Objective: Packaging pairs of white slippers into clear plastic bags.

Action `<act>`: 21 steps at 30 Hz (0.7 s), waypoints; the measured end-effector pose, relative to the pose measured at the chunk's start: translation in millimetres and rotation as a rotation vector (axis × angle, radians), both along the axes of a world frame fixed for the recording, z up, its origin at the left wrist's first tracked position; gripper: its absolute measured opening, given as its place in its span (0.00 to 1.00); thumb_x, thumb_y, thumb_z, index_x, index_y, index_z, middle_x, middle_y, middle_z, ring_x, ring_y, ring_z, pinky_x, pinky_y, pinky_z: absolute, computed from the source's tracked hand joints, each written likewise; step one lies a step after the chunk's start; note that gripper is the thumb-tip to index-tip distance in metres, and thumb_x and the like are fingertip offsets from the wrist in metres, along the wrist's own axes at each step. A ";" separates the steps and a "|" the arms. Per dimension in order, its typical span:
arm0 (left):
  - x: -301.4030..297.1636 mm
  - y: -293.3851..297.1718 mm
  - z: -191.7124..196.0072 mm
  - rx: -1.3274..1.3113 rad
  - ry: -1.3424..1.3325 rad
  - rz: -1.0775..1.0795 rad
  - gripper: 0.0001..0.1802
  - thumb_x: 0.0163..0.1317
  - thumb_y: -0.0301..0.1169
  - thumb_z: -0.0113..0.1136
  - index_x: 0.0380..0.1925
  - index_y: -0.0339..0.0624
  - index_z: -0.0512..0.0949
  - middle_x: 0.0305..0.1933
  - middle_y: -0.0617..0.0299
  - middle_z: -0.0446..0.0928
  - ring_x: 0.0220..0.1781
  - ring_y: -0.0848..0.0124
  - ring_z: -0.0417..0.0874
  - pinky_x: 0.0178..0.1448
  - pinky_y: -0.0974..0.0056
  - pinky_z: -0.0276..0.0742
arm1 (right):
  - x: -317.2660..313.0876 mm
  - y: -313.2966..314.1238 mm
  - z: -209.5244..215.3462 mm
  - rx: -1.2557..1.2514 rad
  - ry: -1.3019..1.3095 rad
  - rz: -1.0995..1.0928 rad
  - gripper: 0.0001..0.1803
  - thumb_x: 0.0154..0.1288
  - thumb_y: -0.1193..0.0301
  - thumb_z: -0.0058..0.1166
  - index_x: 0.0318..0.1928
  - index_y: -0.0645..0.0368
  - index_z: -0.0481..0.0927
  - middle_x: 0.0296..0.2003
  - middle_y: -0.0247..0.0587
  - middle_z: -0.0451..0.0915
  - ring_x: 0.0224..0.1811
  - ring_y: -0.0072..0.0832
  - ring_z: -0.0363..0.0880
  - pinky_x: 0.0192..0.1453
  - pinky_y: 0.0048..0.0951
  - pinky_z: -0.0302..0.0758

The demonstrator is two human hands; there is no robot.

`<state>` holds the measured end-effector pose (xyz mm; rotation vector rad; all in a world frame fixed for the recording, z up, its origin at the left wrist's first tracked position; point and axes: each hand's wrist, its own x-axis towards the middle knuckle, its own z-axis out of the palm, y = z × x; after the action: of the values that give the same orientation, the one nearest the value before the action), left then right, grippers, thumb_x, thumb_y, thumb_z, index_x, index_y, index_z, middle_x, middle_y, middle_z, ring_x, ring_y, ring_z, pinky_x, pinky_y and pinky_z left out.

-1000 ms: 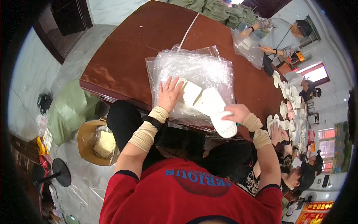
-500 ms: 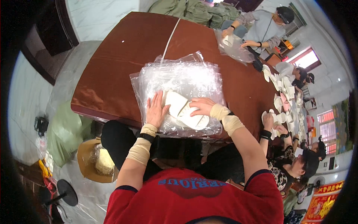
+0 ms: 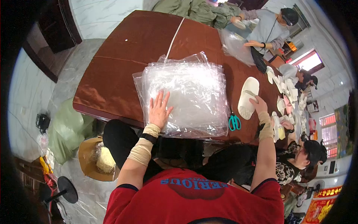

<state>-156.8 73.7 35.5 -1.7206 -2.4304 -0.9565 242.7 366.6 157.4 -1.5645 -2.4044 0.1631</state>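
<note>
My left hand [image 3: 159,111] lies flat with spread fingers on a stack of clear plastic bags [image 3: 190,86] near the table's front edge. Off to the right of the stack, my right hand [image 3: 260,105] grips a cream-white slide slipper [image 3: 249,91] by its side, thumb and fingers closed at the strap. The slipper's toe and heel point away from and toward me, over the brown cloth. Scissors with teal handles [image 3: 234,123] lie between the bags and the slipper, their blades partly hidden at the stack's edge.
A brown-covered table [image 3: 112,71] spreads ahead. Many white slippers [image 3: 287,87] crowd its right side, where a nearby person [image 3: 298,160] works. Another person [image 3: 266,28] at the far right handles a slipper and clear bag. An open cardboard box [image 3: 87,160] stands on the floor at left.
My right hand has carried the slipper from the bag stack to the right, uncovering the scissors. My left hand stays on the bags. The far person has lifted a slipper away from the bag.
</note>
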 end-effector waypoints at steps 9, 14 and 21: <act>0.2 -9.6 -9.4 -0.055 0.052 0.020 0.38 0.62 0.45 0.57 0.71 0.54 0.56 0.75 0.54 0.52 0.76 0.60 0.52 0.75 0.44 0.44 | -151.2 -111.0 9.5 -0.230 0.290 0.367 0.24 0.59 0.54 0.60 0.48 0.58 0.79 0.40 0.51 0.81 0.44 0.45 0.80 0.49 0.37 0.74; -5.2 -12.3 4.3 0.009 -0.084 -0.074 0.33 0.64 0.44 0.56 0.68 0.51 0.61 0.74 0.59 0.56 0.77 0.60 0.51 0.76 0.42 0.41 | -178.8 -68.0 -96.0 0.139 -0.017 0.221 0.29 0.62 0.57 0.56 0.62 0.51 0.69 0.63 0.58 0.66 0.65 0.50 0.65 0.63 0.45 0.68; -22.5 -93.3 113.2 0.376 -0.384 -0.142 0.17 0.67 0.29 0.54 0.56 0.44 0.75 0.59 0.58 0.76 0.65 0.63 0.71 0.70 0.57 0.61 | -134.1 -67.5 -49.4 0.131 0.094 0.479 0.29 0.61 0.66 0.55 0.64 0.51 0.67 0.64 0.56 0.62 0.68 0.50 0.59 0.71 0.42 0.58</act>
<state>-179.3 -19.6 148.7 -1.7124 -2.1352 -1.7741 108.6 299.1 108.0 -0.8848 -2.6093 0.1617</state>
